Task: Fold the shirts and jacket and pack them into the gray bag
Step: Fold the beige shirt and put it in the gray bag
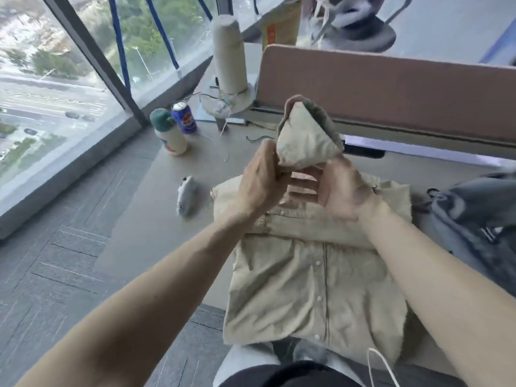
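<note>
Jacket (315,280) on the desk (156,213), lined top end (307,141) lifted clear.
Lies flat, snaps up, beside the gray bag (474,219); gripped at that raised end by left hand (262,182) and right hand (337,188), fingers curled round it, probably to fold it inward.

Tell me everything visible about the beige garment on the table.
The beige garment lies front up on the table, of thin, cotton-like cloth. A placket with white snaps runs down its middle, and a folded band crosses its upper part. Its near hem overhangs the table edge. At the far end the left hand and right hand hold up a part bunched into a triangle with a darker grey-green lining; hood or collar, I cannot tell. The gray bag lies at its right.
</note>
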`<state>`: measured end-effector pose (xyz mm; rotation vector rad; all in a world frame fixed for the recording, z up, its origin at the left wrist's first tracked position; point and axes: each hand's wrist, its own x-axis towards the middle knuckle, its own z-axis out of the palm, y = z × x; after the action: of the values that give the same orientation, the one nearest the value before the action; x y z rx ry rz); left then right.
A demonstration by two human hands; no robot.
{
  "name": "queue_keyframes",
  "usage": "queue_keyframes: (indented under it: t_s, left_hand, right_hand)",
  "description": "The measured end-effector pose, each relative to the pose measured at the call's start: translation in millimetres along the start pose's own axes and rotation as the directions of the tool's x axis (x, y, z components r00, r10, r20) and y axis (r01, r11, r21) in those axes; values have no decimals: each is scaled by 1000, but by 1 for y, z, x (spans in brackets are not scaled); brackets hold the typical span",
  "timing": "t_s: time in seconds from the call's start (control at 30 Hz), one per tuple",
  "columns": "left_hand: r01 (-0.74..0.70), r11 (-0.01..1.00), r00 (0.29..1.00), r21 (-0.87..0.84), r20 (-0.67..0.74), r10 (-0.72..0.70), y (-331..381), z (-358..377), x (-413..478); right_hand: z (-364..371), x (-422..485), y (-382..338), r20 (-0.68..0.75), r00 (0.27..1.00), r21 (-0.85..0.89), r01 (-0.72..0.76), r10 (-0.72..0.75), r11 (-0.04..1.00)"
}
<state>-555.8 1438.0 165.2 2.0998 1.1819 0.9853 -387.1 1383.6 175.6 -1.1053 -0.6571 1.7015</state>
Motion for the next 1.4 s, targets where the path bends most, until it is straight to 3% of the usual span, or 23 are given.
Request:
queue_keyframes:
  t_s: [0.13,0.2,0.33,0.43,0.53,0.6,0.7,0.83,0.93,0.97,1.03,1.13,1.27,1.33,1.4]
  left_hand:
    - [-93,990,994,108,75,85,20,60,-11]
    - [-179,981,979,78,109,170,20,85,-14]
    - [-228,962,962,152,189,198,20,129,-23]
    - [-255,949,931,183,310,190,18,154,-33]
    - [-305,947,828,99,519,212,-1,169,-40]
    - [-233,947,791,219,609,54,-22,172,-47]
    - [-67,887,779,457,580,-240,-65,159,-56]
    - [-30,799,696,600,586,-415,-102,144,-64]
    - [34,809,701,586,563,-438,-108,141,-69]
    - [52,813,714,580,548,-436,-108,142,-68]
    - [39,809,736,587,531,-421,-108,145,-66]
    - [51,782,729,622,512,-454,-113,143,-63]
    - [45,752,752,658,473,-460,-122,133,-60]
    - [107,741,757,663,429,-493,-127,127,-60]
    - [130,736,759,664,412,-505,-131,123,-61]
  right_hand:
    - [-48,-36,-7,-102,995,71,7,0,997]
    - [-74,-52,-7,-130,991,80,-12,22,997]
    - [-107,-71,-2,-254,967,-52,-34,19,998]
    - [-123,-67,10,-459,886,-195,-34,-61,980]
    - [-160,-60,29,-605,794,-203,-93,-50,975]
    - [-185,-61,40,-650,760,-142,-132,8,981]
    - [-212,-62,62,-677,731,-121,-227,87,966]
    - [-241,-60,77,-750,661,-249,-300,13,921]
    - [-250,-51,80,-743,666,-176,-291,67,940]
    - [-251,-46,82,-735,674,-226,-334,65,915]
    - [-249,-34,88,-730,684,-409,-429,-6,806]
    - [-247,-17,100,-769,625,-548,-536,-135,643]
    - [-253,-21,99,-713,623,-621,-350,-321,701]
    - [-259,-28,100,-663,626,-679,-273,-410,681]
    - [-265,-34,106,-636,639,-728,-310,-432,612]
